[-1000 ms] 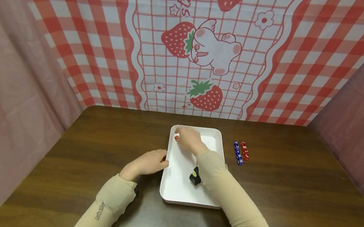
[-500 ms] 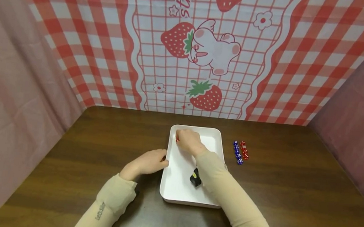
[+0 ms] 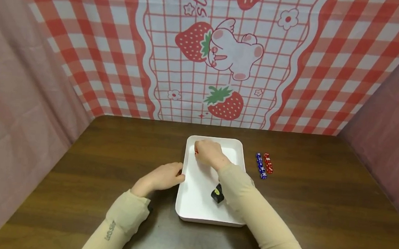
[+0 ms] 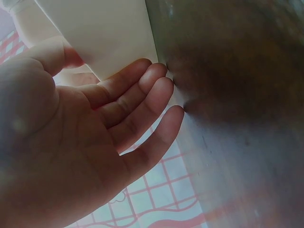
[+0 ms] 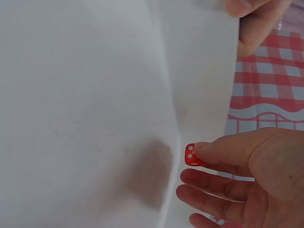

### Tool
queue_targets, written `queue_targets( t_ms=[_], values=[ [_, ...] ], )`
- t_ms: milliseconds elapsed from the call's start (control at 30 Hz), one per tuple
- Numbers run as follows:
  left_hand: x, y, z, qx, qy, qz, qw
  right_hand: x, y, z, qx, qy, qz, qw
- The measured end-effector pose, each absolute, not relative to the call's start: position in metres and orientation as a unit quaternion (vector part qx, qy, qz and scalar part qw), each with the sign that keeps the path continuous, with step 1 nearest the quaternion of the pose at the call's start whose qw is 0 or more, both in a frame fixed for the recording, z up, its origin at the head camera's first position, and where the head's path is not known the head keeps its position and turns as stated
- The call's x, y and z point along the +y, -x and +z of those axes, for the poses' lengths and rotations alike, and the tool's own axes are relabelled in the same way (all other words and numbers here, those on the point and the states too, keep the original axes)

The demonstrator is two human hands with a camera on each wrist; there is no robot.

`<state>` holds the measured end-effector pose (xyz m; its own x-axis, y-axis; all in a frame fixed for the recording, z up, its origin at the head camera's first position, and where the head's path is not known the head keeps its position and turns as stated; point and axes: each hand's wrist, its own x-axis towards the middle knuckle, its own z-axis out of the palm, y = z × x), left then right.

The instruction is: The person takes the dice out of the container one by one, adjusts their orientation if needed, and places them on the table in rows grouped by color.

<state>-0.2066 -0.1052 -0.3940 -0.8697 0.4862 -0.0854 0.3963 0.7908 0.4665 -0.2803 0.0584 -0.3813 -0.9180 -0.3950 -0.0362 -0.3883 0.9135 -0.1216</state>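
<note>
My right hand [image 3: 208, 153] is over the far left part of a white rectangular tray [image 3: 196, 206]. Between its thumb and forefinger it pinches a red die [image 5: 191, 155] with white pips, close to the tray's left wall in the right wrist view. The other fingers lie slightly bent below the die. My left hand [image 3: 163, 177] holds the tray's left wall, thumb over the rim and fingers along the outside. Down at the tabletop are its fingertips [image 4: 164, 88], in the left wrist view.
Right of the tray, a row of blue dice [image 3: 261, 166] lies beside a row of red dice [image 3: 268, 164] on the dark wooden table [image 3: 131, 142]. A small black item [image 3: 217, 195] with a yellow mark shows by the right sleeve. A strawberry-patterned cloth [image 3: 176, 60] hangs behind.
My right hand has shifted slightly to the right with the die, and the black item by its sleeve moved the same way. My left hand stays at the tray's wall.
</note>
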Motion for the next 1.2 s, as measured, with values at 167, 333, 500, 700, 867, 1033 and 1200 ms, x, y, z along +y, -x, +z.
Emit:
queue_targets(
  t_ms=[167, 333, 500, 700, 867, 1033, 1200],
  values=[
    [-0.105, 0.207, -0.394, 0.939, -0.233, 0.230, 0.106, 0.065, 0.276, -0.371, 0.977, 0.201, -0.050, 0.046],
    [-0.106, 0.207, -0.394, 0.939, -0.231, 0.232, 0.109, 0.072, 0.272, -0.364, 0.974, 0.211, -0.052, 0.059],
    [-0.106, 0.208, -0.396, 0.939, -0.233, 0.229, 0.108, 0.078, 0.268, -0.360, 0.973, 0.209, -0.072, 0.061],
    [-0.105, 0.207, -0.395, 0.940, -0.231, 0.227, 0.107, 0.089, 0.264, -0.353, 0.972, 0.210, -0.102, 0.039],
    [-0.105, 0.207, -0.394, 0.941, -0.228, 0.227, 0.106, 0.098, 0.260, -0.350, 0.970, 0.214, -0.116, 0.008],
    [-0.105, 0.207, -0.394, 0.941, -0.230, 0.227, 0.104, 0.108, 0.254, -0.345, 0.968, 0.222, -0.116, -0.013],
    [-0.105, 0.206, -0.394, 0.940, -0.233, 0.225, 0.106, 0.118, 0.247, -0.342, 0.968, 0.215, -0.127, -0.031]
  ],
)
